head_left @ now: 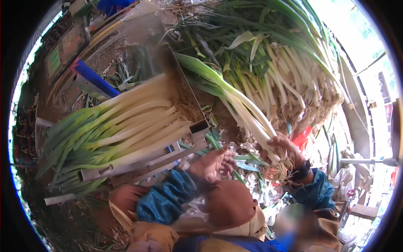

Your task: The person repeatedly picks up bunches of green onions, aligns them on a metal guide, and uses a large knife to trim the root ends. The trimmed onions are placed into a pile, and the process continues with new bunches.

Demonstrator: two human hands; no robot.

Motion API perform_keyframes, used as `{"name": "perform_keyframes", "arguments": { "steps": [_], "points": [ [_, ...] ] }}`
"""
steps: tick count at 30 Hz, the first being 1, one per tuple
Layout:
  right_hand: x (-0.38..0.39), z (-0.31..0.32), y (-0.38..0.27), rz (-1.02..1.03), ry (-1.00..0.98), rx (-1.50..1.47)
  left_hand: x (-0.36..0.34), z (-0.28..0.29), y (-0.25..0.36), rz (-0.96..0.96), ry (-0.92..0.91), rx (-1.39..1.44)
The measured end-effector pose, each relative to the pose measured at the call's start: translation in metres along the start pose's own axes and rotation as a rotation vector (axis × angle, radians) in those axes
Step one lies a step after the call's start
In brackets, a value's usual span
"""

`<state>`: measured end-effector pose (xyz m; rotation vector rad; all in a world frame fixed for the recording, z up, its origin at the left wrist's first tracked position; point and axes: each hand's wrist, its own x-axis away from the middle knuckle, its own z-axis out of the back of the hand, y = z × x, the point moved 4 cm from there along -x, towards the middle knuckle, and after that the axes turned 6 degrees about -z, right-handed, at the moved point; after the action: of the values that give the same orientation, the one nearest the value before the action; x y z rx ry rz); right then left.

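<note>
My right hand is closed round the white root end of a few long green onions. Their stalks slant up and left to green leaves, and roots hang below the fingers. Bare and with its fingers apart, my left hand hovers in front of my knee, near the metal tray's corner. In that metal tray at the left, several green onions lie side by side, roots against the right wall and leaves spilling out leftward. Both forearms wear blue-green sleeve covers.
A large heap of untrimmed green onions lies at the far right, roots toward me. Peelings and leaf scraps litter the ground. A blue bar is beyond the tray, and a grey pole juts in from the right.
</note>
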<state>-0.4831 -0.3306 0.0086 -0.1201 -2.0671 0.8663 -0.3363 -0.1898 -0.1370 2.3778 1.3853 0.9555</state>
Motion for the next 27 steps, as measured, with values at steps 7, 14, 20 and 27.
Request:
{"name": "perform_keyframes", "arguments": {
  "steps": [7, 14, 20, 27],
  "points": [
    [0.156, -0.022, -0.006, 0.07, -0.041, 0.275, -0.026, -0.104, 0.069, -0.177, -0.358, 0.054],
    [0.275, -0.082, -0.027, -0.037, 0.059, 0.286, 0.01, -0.196, 0.107, -0.373, -0.389, 0.221],
    [0.333, -0.086, 0.024, 0.143, 0.263, 0.606, 0.081, -0.283, 0.135, -0.923, -0.319, 0.33],
    [0.279, -0.135, 0.017, 0.463, 0.246, 1.04, 0.236, -0.255, 0.198, -1.92, 0.123, -0.572]
  ]
}}
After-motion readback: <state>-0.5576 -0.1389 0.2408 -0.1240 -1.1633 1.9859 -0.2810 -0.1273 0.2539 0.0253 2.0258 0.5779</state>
